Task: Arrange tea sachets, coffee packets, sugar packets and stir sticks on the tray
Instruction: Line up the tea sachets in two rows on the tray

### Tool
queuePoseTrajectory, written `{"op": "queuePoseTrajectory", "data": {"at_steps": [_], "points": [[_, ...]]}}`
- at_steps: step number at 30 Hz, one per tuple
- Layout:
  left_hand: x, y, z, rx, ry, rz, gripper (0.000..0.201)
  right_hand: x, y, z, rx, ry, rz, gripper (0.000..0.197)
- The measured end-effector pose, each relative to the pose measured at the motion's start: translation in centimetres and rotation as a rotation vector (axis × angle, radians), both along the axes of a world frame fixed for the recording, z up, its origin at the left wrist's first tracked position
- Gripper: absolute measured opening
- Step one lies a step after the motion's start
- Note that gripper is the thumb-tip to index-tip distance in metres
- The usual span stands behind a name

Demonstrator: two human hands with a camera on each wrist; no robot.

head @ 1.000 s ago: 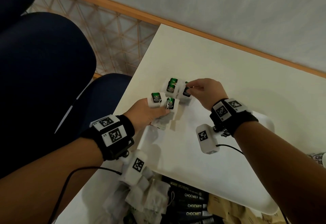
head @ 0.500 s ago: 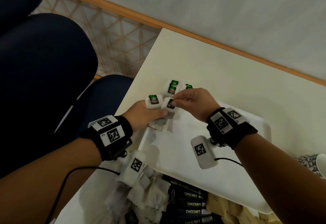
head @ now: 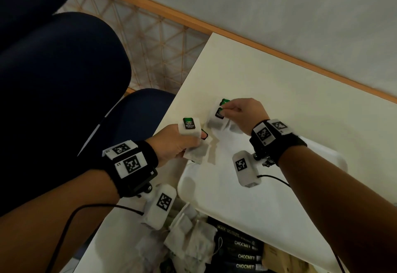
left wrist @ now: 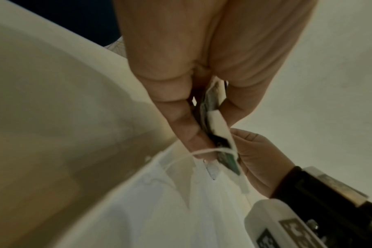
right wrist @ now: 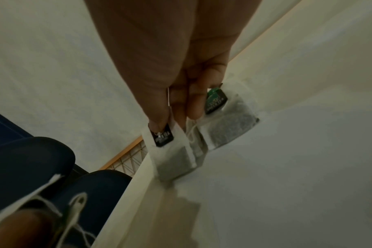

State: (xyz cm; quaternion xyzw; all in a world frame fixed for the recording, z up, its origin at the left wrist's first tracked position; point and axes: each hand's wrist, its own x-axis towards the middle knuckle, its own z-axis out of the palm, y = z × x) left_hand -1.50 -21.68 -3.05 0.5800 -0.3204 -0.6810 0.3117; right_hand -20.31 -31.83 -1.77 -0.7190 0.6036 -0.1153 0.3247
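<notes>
A white tray lies on the cream table. My left hand hovers at the tray's left edge and pinches a small bunch of tea sachets by their green tags. At the tray's far left corner my right hand pinches one tea sachet by its dark tag, with its bag touching the tray. Just beyond it another sachet with a green tag lies flat in that corner.
Near the table's front edge, beside the tray, lie a loose heap of tea sachets, black CHOCMET coffee packets and brown packets. Dark blue chairs stand left of the table. A wall runs behind it.
My right hand went to the bunch in my left hand, took one sachet, and carried it back to the tray's far left corner. The left hand has fewer sachets now.
</notes>
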Motion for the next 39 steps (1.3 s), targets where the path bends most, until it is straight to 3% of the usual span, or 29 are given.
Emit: {"op": "queuePoseTrajectory", "data": {"at_steps": [7, 12, 14, 20, 24, 28, 31, 34, 37, 39], "points": [[-0.8, -0.2, 0.2, -0.013, 0.041, -0.042, 0.022, -2.1, 1.0, 0.7, -0.118, -0.091, -0.104, 0.017], [-1.5, -0.2, 0.0, -0.036, -0.002, -0.105, 0.022, -3.5, 4.4, -0.5, 0.029, 0.049, 0.132, 0.017], [-1.9, -0.3, 0.0, -0.045, -0.017, -0.140, 0.021, -3.6, 5.0, -1.3, 0.038, 0.065, 0.144, 0.018], [-2.9, -0.5, 0.1, -0.044, -0.015, -0.220, 0.020, -3.3, 5.0, -0.6, 0.056, -0.090, 0.016, 0.018], [-3.6, -0.6, 0.0, -0.049, -0.037, -0.246, 0.019, -2.2, 5.8, 1.2, 0.161, -0.312, -0.008, 0.024], [-4.2, -0.3, 0.1, -0.051, -0.068, -0.325, 0.014, -1.6, 5.8, 2.3, 0.185, -0.273, 0.072, 0.016], [-4.2, -0.2, 0.3, -0.028, -0.025, -0.312, 0.012, -2.2, 5.5, 2.6, 0.166, -0.328, 0.028, 0.008], [-3.8, -0.2, 0.3, -0.018, -0.006, -0.268, 0.014, -3.1, 5.4, 2.8, 0.204, -0.341, 0.016, 0.012], [-3.7, -0.1, 0.3, -0.028, -0.037, -0.290, 0.013, -3.2, 5.6, 2.5, 0.267, -0.266, 0.085, 0.031], [-3.8, -0.1, 0.3, -0.035, -0.077, -0.323, 0.017, -2.8, 5.9, 2.3, 0.321, -0.266, 0.112, 0.028]]}}
